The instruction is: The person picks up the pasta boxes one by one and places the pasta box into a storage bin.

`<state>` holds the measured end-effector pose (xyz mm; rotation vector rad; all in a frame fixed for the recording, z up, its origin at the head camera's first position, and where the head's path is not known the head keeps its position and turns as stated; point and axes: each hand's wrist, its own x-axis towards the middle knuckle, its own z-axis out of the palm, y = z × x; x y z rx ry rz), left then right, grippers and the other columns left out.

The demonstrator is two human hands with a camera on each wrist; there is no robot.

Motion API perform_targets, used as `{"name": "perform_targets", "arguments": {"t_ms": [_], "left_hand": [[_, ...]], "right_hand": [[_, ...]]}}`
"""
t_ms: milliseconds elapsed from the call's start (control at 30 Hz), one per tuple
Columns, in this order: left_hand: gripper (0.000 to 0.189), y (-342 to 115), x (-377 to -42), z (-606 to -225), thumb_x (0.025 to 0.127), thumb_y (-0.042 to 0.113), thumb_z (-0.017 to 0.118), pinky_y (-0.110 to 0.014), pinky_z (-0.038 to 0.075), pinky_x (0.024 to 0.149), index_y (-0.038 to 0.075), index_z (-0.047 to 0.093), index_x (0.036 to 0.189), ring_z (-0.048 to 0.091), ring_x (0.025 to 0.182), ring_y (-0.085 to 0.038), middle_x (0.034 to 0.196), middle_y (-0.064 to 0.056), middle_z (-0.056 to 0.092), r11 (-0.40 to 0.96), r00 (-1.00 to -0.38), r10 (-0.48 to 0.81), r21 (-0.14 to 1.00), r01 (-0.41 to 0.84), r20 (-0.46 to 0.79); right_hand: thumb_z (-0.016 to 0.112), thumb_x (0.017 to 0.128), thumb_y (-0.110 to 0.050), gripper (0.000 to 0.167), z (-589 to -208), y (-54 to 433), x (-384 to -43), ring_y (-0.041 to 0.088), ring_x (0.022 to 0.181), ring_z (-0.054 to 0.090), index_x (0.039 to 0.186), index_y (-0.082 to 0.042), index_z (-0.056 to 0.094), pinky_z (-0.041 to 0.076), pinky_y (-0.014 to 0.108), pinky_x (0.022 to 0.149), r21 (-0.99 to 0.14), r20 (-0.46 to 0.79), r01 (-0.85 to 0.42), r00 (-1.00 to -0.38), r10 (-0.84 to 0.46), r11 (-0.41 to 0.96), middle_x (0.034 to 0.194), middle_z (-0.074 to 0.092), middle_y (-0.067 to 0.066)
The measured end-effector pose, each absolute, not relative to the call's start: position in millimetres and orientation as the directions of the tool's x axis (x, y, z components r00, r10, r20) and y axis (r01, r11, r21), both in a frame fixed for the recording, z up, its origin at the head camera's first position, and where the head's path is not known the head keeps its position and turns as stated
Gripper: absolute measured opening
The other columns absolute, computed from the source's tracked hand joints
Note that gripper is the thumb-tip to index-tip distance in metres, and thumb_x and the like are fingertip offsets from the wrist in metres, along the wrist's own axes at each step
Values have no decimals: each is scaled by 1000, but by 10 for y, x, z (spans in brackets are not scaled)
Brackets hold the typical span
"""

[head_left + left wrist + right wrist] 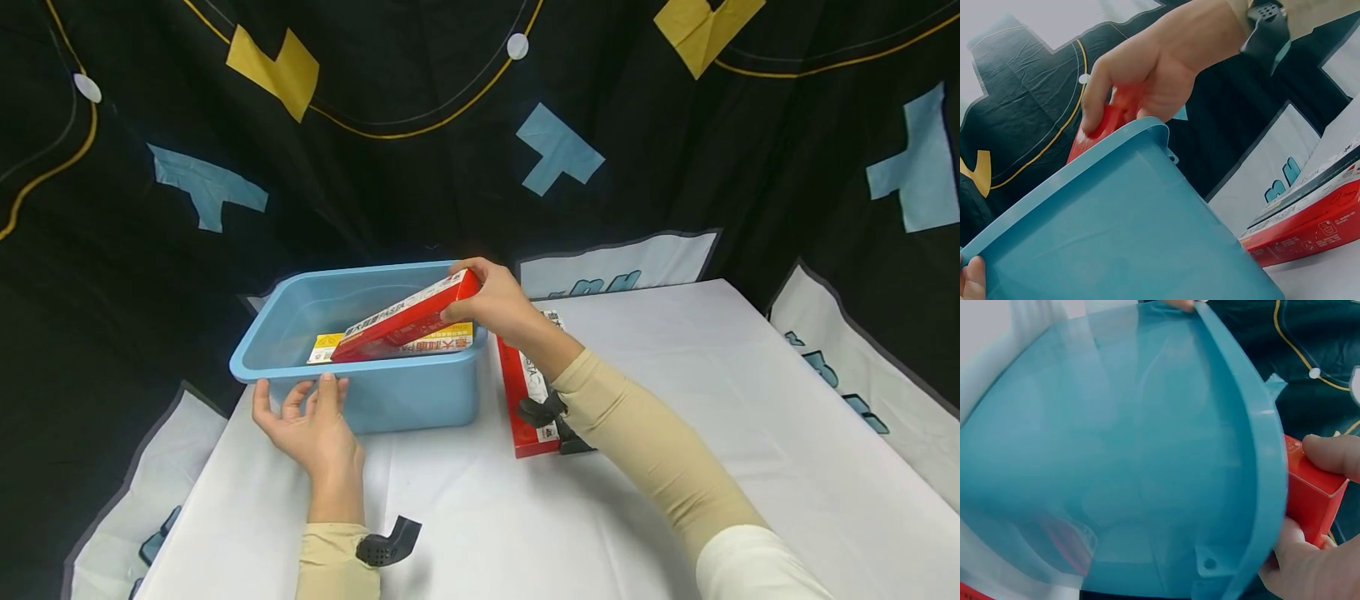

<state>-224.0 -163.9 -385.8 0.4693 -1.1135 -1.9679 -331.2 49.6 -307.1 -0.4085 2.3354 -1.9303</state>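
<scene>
In the head view my right hand [495, 300] grips the end of a red pasta box [405, 321] above the right side of a light blue plastic bin [405, 396]. The box slants down to the left, its far end inside the bin. Beneath it lies a yellow and white pasta box [450, 337]. My left hand [315, 429] holds the underside of the bin's front rim with bent fingers, palm up; its fingertips [972, 275] show at the lower left of the left wrist view. The right wrist view shows the red box between thumb and fingers.
Right of the bin, another red pasta box [519, 404] lies on the white-covered table [637, 483], partly hidden by my right forearm. A dark object [573, 439] shows beside it. A black curtain [420, 200] with taped shapes hangs behind.
</scene>
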Motion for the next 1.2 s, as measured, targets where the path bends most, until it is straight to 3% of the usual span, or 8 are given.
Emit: {"name": "perform_targets", "arguments": {"t_ms": [467, 800, 1200], "left_hand": [[80, -1640, -2246, -3829, 82, 10, 79, -33, 57, 85, 30, 30, 143, 62, 103, -27, 114, -13, 50, -283, -605, -790, 818, 500, 97], [81, -1634, -2235, -3860, 83, 8, 78, -33, 57, 86, 31, 29, 143, 62, 101, -26, 114, -11, 49, -291, -609, -790, 828, 480, 75], [80, -1656, -2233, -3862, 84, 6, 76, -34, 57, 86, 31, 27, 143, 62, 100, -26, 116, -11, 48, -283, -612, -785, 824, 491, 96]], "right_hand": [[87, 72, -14, 71, -3051, 194, -3530, 24, 105, 54, 131, -14, 47, 60, 33, 77, -907, 39, -170, -944, -326, 385, 124, 53, 2], [86, 75, -20, 73, -3049, 42, -3584, 23, 100, 55, 137, -10, 50, 58, 37, 84, -734, 63, -247, -952, -299, 633, 126, 55, 4], [82, 75, -10, 68, -3116, 52, -3615, 23, 107, 52, 135, -8, 51, 55, 41, 92, -635, 222, -346, -938, -265, 691, 132, 53, 9]]}}
